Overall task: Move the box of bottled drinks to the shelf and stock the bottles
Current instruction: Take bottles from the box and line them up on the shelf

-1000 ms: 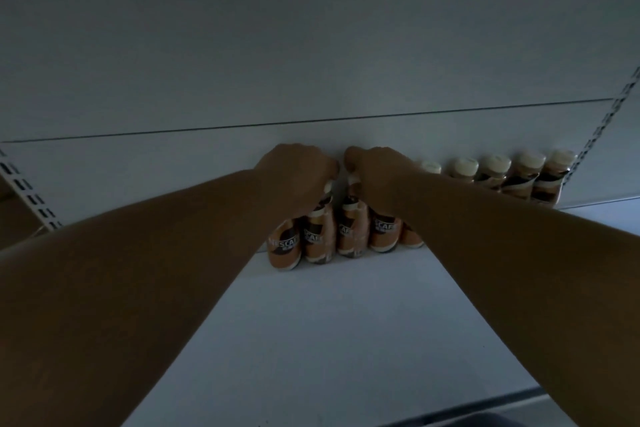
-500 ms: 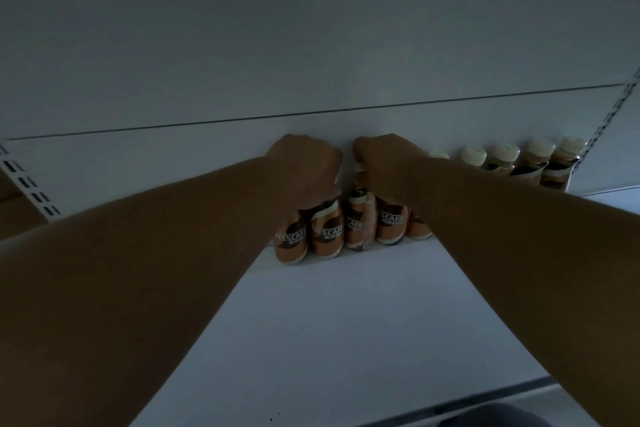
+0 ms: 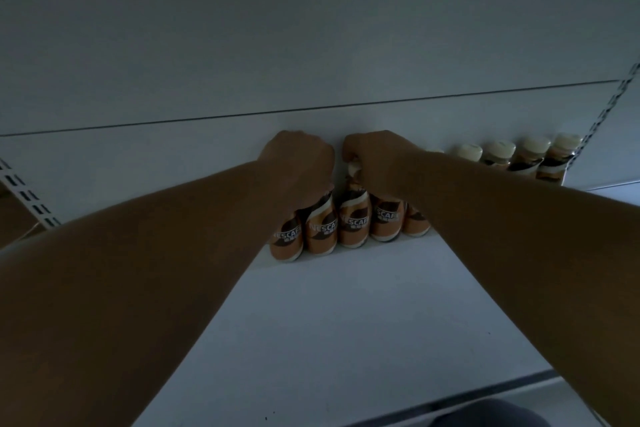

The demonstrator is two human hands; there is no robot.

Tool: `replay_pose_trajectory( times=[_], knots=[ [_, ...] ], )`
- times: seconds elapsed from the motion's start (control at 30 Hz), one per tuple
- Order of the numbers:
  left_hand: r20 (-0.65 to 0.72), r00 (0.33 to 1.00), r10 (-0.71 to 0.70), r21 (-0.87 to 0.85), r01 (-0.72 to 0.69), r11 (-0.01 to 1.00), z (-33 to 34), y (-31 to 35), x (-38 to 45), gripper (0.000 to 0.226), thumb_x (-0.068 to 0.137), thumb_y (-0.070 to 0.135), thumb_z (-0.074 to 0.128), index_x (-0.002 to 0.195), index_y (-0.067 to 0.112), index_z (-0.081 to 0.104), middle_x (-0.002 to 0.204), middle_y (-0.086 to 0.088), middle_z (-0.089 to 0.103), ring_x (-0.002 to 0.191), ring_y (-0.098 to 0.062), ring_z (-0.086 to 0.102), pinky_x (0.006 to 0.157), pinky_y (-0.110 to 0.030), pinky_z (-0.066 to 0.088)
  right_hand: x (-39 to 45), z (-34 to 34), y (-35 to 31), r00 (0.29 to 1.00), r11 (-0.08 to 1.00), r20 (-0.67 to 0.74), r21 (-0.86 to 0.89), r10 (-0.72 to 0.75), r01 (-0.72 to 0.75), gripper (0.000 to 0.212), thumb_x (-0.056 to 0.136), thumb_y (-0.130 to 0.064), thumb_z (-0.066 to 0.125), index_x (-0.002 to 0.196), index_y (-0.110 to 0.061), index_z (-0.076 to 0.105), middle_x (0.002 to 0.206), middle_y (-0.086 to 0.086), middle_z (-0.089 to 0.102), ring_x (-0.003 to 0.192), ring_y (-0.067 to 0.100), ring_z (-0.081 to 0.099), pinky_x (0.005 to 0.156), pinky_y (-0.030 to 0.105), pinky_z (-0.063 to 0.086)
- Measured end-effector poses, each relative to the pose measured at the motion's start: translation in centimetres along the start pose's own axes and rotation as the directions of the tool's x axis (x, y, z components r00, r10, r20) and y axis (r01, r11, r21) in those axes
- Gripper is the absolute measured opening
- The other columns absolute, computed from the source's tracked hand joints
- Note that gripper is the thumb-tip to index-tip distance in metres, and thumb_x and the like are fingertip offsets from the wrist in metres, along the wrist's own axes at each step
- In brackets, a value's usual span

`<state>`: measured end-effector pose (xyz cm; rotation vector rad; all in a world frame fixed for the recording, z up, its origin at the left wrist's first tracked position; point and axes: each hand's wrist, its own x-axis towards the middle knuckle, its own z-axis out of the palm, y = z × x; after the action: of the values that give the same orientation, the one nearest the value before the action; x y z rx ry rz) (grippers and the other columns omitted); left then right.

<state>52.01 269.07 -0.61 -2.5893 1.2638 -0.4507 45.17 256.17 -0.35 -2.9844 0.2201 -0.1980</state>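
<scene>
Several orange and brown coffee bottles with cream caps stand in a row at the back of a white shelf. My left hand is curled over the tops of the leftmost bottles. My right hand is curled over the tops of the bottles just right of them. Both forearms reach in from the near corners. The caps under both hands are hidden. The box of drinks is out of view.
More bottles of the same kind continue the row to the right, up to the slotted upright. Another slotted upright stands at the left. The shelf above hangs low overhead. The shelf's front edge is near me.
Both hands stay on the bottle tops; the hands and the bottles under them have shifted slightly towards the back wall, and the view has drifted a little.
</scene>
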Motion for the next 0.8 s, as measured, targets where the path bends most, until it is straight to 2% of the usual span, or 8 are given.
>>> replay_pose_trajectory(
  times=[0.2, 0.37, 0.6, 0.8],
  knots=[
    [-0.014, 1.0, 0.009, -0.006, -0.009, 1.0, 0.1, -0.1, -0.1, 0.033, 0.09, 0.044, 0.056, 0.104, 0.015, 0.062, 0.1, -0.007, 0.065, 0.086, -0.025, 0.06, 0.07, -0.034, 0.04, -0.1, 0.3, 0.3, 1.0, 0.999, -0.012, 0.017, -0.028, 0.029, 0.027, 0.091, -0.011, 0.052, 0.118, -0.014, 0.056, 0.114, 0.012, 0.059, 0.09, 0.022, 0.048, 0.072, 0.029, 0.035],
    [0.0, 1.0, -0.024, -0.068, 0.024, 0.997, 0.2, 0.0, -0.1, 0.019, 0.09, 0.03, 0.057, 0.099, 0.014, 0.064, 0.091, -0.004, 0.064, 0.075, -0.02, 0.054, 0.064, -0.032, 0.04, 0.0, 0.7, -0.3, 0.999, 1.0, -0.037, -0.019, -0.013, 0.012, 0.034, 0.088, -0.007, 0.056, 0.122, -0.014, 0.055, 0.119, 0.013, 0.054, 0.106, 0.029, 0.054, 0.075, 0.03, 0.036],
    [-0.018, 1.0, -0.001, -0.051, 0.0, 0.999, 0.2, -0.1, -0.3, 0.021, 0.09, 0.033, 0.057, 0.098, 0.015, 0.062, 0.089, -0.005, 0.065, 0.075, -0.021, 0.056, 0.065, -0.033, 0.042, 0.2, 1.1, -0.3, 0.998, 0.999, -0.068, -0.029, 0.016, -0.018, 0.029, 0.088, -0.009, 0.058, 0.117, -0.015, 0.057, 0.116, 0.014, 0.051, 0.104, 0.031, 0.055, 0.074, 0.029, 0.038],
    [-0.037, 0.999, 0.026, -0.067, -0.028, 0.997, 0.3, -0.2, -0.3, 0.022, 0.089, 0.032, 0.058, 0.099, 0.013, 0.062, 0.094, -0.008, 0.066, 0.084, -0.027, 0.062, 0.068, -0.034, 0.042, 0.0, 0.9, -0.4, 0.995, 0.999, -0.097, -0.016, 0.03, -0.032, 0.029, 0.089, -0.015, 0.058, 0.117, -0.01, 0.055, 0.114, 0.014, 0.055, 0.103, 0.029, 0.054, 0.074, 0.029, 0.036]
  ],
)
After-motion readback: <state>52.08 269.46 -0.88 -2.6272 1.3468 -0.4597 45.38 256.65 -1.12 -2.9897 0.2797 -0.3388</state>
